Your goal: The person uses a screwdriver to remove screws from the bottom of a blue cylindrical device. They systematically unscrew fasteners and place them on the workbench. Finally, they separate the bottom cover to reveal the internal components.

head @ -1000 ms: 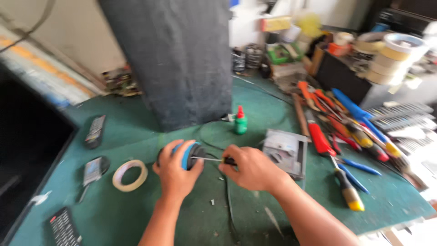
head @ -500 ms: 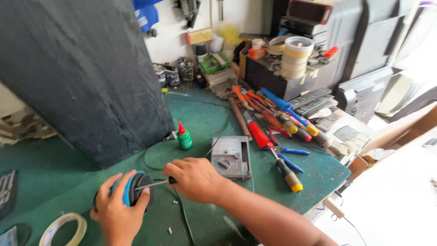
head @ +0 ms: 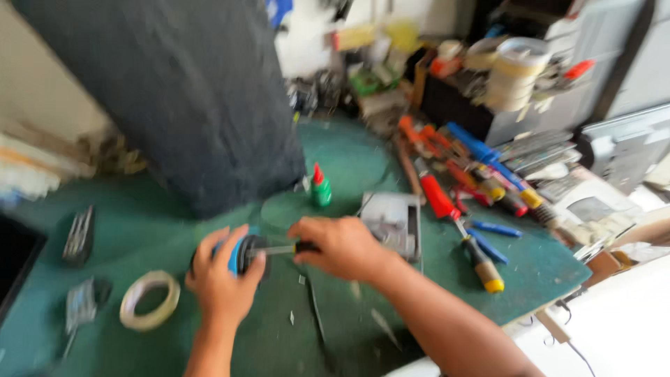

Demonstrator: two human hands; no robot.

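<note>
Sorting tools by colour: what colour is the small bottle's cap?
Red, on a green small bottle; the head view shows it.

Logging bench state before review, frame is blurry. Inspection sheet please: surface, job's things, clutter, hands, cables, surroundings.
Surface: green mat, small scraps near the hands.
Job's things: round blue and black part; screwdriver tip set against it.
Clutter: tape roll, green glue bottle, grey meter, pile of screwdrivers.
Hands: left hand grips the part; right hand grips the screwdriver.
Cables: thin dark lead across the mat.
Surroundings: dark panel upright behind; stacked tape rolls.
</note>
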